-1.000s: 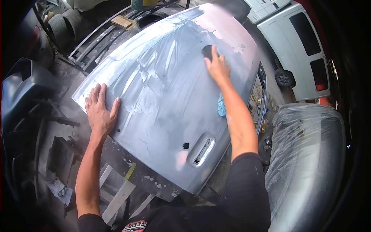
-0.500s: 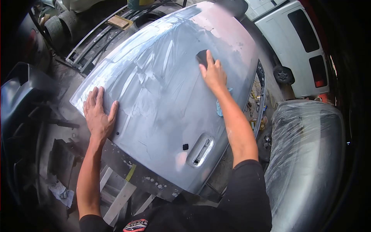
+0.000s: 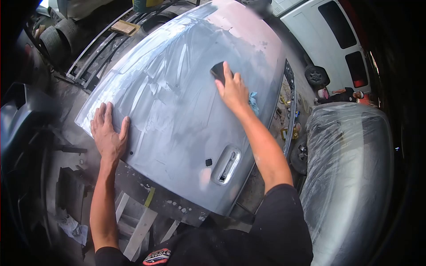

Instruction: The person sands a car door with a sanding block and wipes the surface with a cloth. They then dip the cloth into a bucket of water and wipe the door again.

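Observation:
A large grey vehicle door panel [image 3: 177,133] with white filler streaks lies in front of me. My left hand [image 3: 108,135] rests flat on its left edge, fingers spread and holding nothing. On the panel's upper right part, my right hand [image 3: 234,92] presses down a black sanding block [image 3: 217,71], thumb and fingers around it. The block's underside is hidden. A crumpled light-blue cloth [image 3: 254,103] shows just beside my right wrist. Closer to me are a recessed door handle [image 3: 226,165] and a small black square hole [image 3: 208,162].
Metal stand bars [image 3: 141,232] show beneath the panel. A plastic-covered car part [image 3: 350,177] stands at right, behind it a white vehicle [image 3: 328,40]. A dark bumper [image 3: 26,115] is at left. Tires [image 3: 57,39] and a wood piece [image 3: 125,27] lie farther back.
My right hand has slid the sanding block a little left and toward me over the panel. The left hand stays in place. The view has shifted slightly, and more of the blue cloth shows.

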`<state>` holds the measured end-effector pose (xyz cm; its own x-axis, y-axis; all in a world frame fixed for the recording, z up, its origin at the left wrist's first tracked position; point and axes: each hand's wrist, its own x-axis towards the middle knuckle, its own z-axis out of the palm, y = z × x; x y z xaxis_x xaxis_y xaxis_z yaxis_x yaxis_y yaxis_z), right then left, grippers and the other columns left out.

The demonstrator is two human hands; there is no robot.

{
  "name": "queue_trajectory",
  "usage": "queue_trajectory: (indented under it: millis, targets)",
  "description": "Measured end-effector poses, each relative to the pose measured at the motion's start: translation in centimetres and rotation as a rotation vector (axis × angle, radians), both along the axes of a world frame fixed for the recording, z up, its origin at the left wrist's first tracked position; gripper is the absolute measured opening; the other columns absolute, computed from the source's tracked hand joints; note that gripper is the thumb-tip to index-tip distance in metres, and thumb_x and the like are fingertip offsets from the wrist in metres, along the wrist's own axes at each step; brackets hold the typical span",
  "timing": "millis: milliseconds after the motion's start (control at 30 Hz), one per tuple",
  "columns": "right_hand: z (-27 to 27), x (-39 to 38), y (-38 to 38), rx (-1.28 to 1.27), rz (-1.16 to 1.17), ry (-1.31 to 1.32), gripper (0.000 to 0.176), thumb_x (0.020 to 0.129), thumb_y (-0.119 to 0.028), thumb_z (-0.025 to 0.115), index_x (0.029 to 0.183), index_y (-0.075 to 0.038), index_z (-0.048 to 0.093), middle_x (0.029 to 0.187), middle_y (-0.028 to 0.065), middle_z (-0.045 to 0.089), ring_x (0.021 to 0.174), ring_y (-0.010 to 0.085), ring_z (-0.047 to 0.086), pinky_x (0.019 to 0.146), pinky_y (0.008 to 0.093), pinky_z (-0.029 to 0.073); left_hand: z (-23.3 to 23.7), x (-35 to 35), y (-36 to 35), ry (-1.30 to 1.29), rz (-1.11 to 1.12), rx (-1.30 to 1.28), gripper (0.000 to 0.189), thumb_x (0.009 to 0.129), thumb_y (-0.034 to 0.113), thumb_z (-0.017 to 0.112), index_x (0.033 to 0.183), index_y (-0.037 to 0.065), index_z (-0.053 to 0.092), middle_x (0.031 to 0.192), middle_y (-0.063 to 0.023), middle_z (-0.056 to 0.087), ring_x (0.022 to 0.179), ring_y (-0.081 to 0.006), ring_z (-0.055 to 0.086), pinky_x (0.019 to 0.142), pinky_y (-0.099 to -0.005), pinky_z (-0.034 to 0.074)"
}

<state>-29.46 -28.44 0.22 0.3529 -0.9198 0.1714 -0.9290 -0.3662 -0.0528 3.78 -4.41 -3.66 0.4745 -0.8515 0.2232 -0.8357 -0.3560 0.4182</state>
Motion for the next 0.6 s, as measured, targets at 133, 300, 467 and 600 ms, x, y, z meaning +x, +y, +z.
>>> queue_trajectory:
  millis: [133, 300, 467, 600]
  targets:
    - [-0.8, 0.9, -11.6, -0.016, -0.257, 0.025, 0.075, 0.100, -0.045, 0.063, 0.162, -0.019, 0.030, 0.124, 0.0294, 0.061, 0.109, 0.0463, 0.066, 0.091, 0.0551, 0.054, -1.2, 0.5, -0.1, -0.039, -0.018, -0.026, 0.068, 0.096, 0.045, 0.067, 0.153, 0.010, 0.051, 0.156, -0.0179, 0.048, 0.146, -0.0371, 0.042, 0.122, -0.0523, 0.028]
    - [-1.4, 0.7, 4.8, -0.020, -0.148, -0.031, 0.084, 0.092, -0.033, 0.075, 0.162, -0.018, 0.029, 0.115, 0.0268, 0.057, 0.102, 0.0460, 0.064, 0.079, 0.0546, 0.056, -2.6, 1.2, 0.0, -0.141, -0.027, -0.011, 0.066, 0.100, 0.044, 0.063, 0.155, 0.012, 0.048, 0.157, -0.0161, 0.047, 0.148, -0.0352, 0.041, 0.121, -0.0536, 0.029]
    - [-0.2, -0.9, 7.7, 0.058, -0.073, -0.096, 0.088, 0.091, -0.032, 0.076, 0.163, -0.018, 0.028, 0.110, 0.0271, 0.058, 0.099, 0.0476, 0.064, 0.076, 0.0574, 0.056, -2.9, 1.4, -0.2, -0.118, -0.032, 0.004, 0.066, 0.100, 0.043, 0.062, 0.155, 0.011, 0.048, 0.159, -0.0162, 0.045, 0.150, -0.0355, 0.038, 0.123, -0.0526, 0.026]
    - [-0.4, -3.1, -6.7, -0.014, -0.107, -0.039, 0.076, 0.097, -0.039, 0.068, 0.161, -0.018, 0.032, 0.117, 0.0270, 0.059, 0.106, 0.0455, 0.064, 0.086, 0.0545, 0.055, -2.9, 1.5, -0.2, -0.109, -0.041, -0.011, 0.066, 0.100, 0.043, 0.063, 0.155, 0.010, 0.048, 0.159, -0.0166, 0.045, 0.149, -0.0354, 0.040, 0.123, -0.0516, 0.027]
